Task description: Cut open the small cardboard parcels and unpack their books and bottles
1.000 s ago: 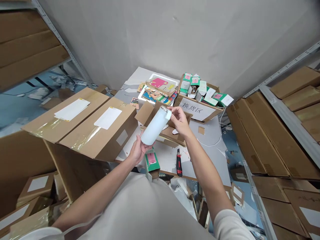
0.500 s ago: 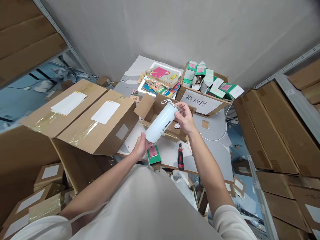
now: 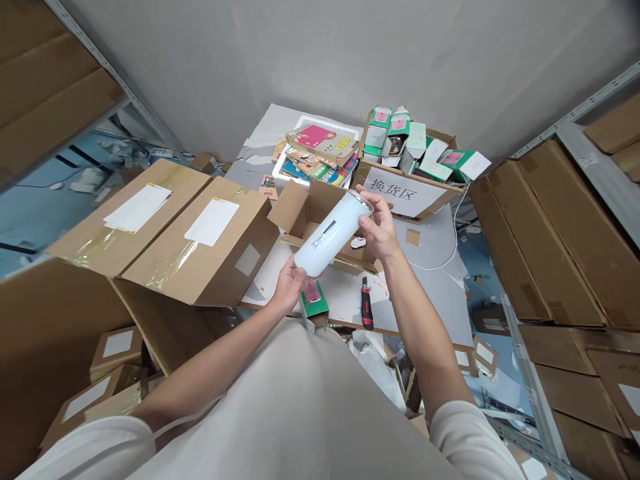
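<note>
A pale blue tumbler (image 3: 331, 235) with dark lettering and a silver rim is held tilted between both hands, above the table. My left hand (image 3: 291, 283) grips its lower end. Around the rim end close the fingers of my right hand (image 3: 377, 223). Behind and below the tumbler stands an open cardboard box (image 3: 320, 200), its flaps spread. A green and pink small box (image 3: 315, 300) lies at the table's front edge, partly behind my left hand. To its right rests a red and black utility knife (image 3: 367, 305).
Two taped cartons (image 3: 205, 233) with white labels stand at the left. Books (image 3: 325, 143) are piled in a white tray at the back. A carton with a handwritten sign (image 3: 395, 190) holds several green boxes. Shelves of cartons (image 3: 560, 233) flank the right side.
The tumbler has been rolled in my hands, so its lettering now faces up towards me. Its strap loop has gone out of sight. The view has shifted slightly.
</note>
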A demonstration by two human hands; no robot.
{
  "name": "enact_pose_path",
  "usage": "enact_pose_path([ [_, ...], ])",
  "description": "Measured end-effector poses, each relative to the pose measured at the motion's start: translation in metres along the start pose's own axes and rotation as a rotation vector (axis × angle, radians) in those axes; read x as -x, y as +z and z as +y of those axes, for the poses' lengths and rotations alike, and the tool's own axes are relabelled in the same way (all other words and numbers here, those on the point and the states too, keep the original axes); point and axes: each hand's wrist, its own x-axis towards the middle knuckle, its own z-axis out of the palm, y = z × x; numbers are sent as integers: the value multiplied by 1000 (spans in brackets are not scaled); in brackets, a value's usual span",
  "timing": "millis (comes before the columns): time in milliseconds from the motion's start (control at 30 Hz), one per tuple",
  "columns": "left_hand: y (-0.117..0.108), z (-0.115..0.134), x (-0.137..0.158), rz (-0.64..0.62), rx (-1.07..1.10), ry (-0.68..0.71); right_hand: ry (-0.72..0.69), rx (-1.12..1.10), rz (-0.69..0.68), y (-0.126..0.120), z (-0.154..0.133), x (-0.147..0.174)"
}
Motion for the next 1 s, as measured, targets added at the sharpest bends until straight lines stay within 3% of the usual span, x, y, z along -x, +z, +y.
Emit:
enact_pose_path([
  [200, 1, 3, 7, 36, -29, -11, 77, 31, 105, 5, -3, 9],
  [300, -2, 7, 11, 50, -18, -35, 113, 17, 76, 0, -8, 14],
  [567, -2, 16, 16, 111, 169, -381, 155, -166, -224, -7, -24, 20],
  [667, 0, 20, 17, 32, 164, -556, 167, -175, -245, -1, -22, 18],
  [767, -2, 18, 14, -50, 120, -634, 152, -193, -211, 4, -17, 18],
  [867, -16, 9, 9, -161, -90, -554, 112, -165, -113, 2, -16, 21],
  [1000, -54, -14, 9, -532, -897, -82, 57, -78, 16, -11, -22, 31],
])
